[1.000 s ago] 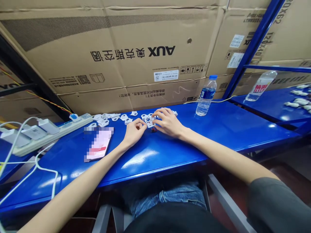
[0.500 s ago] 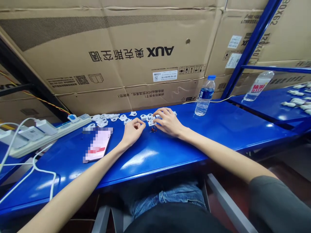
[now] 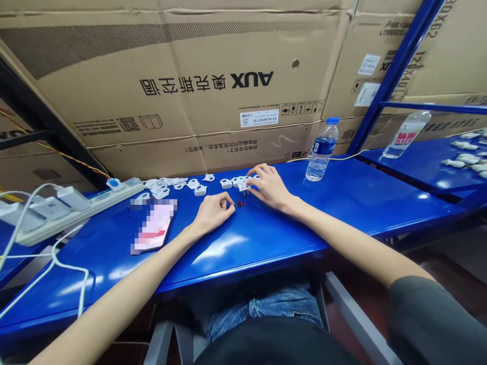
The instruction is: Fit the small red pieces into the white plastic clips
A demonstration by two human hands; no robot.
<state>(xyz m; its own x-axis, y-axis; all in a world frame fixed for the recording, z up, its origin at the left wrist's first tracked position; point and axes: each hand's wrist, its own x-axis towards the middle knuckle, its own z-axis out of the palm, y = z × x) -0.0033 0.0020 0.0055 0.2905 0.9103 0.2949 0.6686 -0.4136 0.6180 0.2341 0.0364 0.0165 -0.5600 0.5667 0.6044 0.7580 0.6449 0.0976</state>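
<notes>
My right hand (image 3: 269, 188) pinches a white plug (image 3: 242, 186) between thumb and fingers, its metal prongs pointing toward me, just above the blue table. To its left, my left hand (image 3: 216, 210) is closed in a pinch. Its fingertips meet the thin leads of a small red and dark part (image 3: 240, 204), too small to make out fully. More white plug pieces (image 3: 225, 183) lie beside the held one, partly hidden by my right hand. Another white plug (image 3: 200, 190) with prongs rests behind my left hand.
Several white pieces (image 3: 162, 191) are heaped at the back left. A phone (image 3: 155, 225) lies left of my forearm, near a power strip (image 3: 87, 213) with chargers and cables. A water bottle (image 3: 321, 152) stands at right. Cardboard boxes (image 3: 209, 45) wall off the back.
My left hand has moved right, to the small red and dark part. My right hand has shifted the white plug slightly up and right, apart from that part.
</notes>
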